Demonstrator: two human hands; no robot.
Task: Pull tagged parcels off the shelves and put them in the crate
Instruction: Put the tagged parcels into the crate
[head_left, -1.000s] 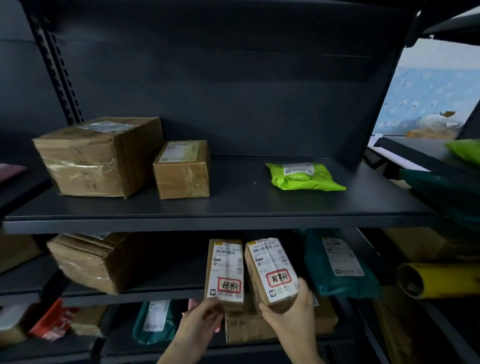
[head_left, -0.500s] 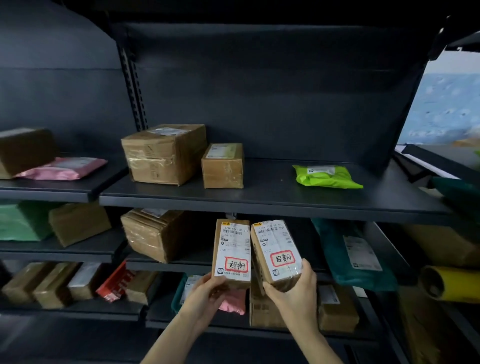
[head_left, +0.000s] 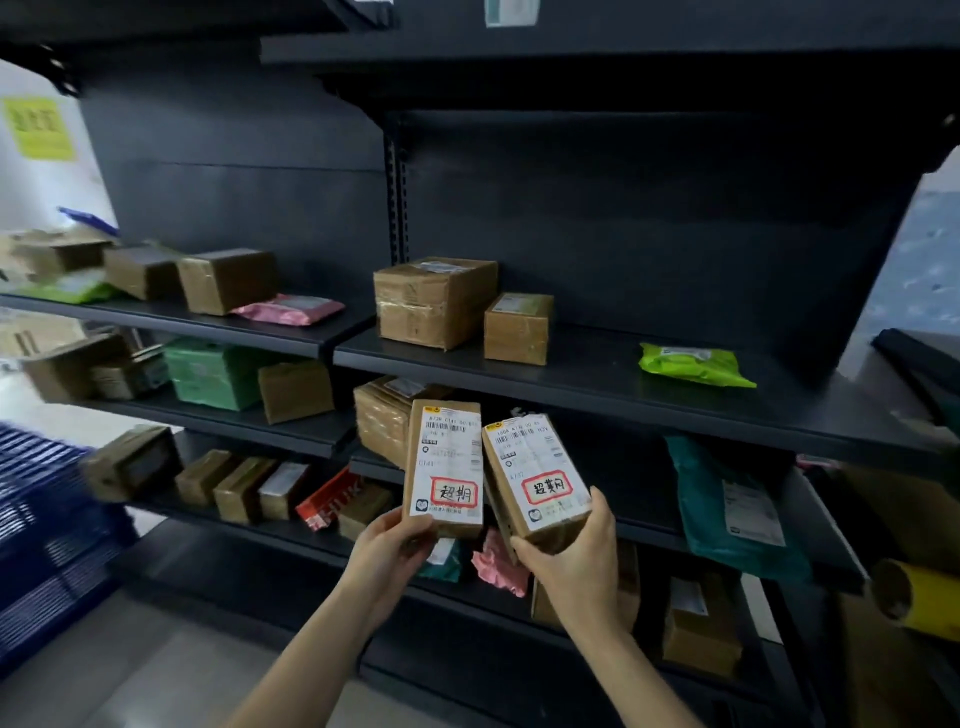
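Both small parcels have come away from the shelving since a second ago, and more of the racks to the left now shows, with a blue crate (head_left: 36, 545) at the far left edge. Her left hand (head_left: 387, 545) pinches the bottom end of the left tagged parcel (head_left: 444, 467), thumb on its label face, holding it upright. Close beside it, the right hand (head_left: 576, 551) wraps round the lower end of the right tagged parcel (head_left: 535, 478), which tilts a little leftward at the top. Each carries a white shipping label with a red-bordered handwritten tag. Both hang in front of the middle shelf (head_left: 649, 415). On that shelf sit a large taped box (head_left: 431, 301), a smaller box (head_left: 517, 327) touching its right side, and a green pouch (head_left: 693, 364) well apart toward the right end.
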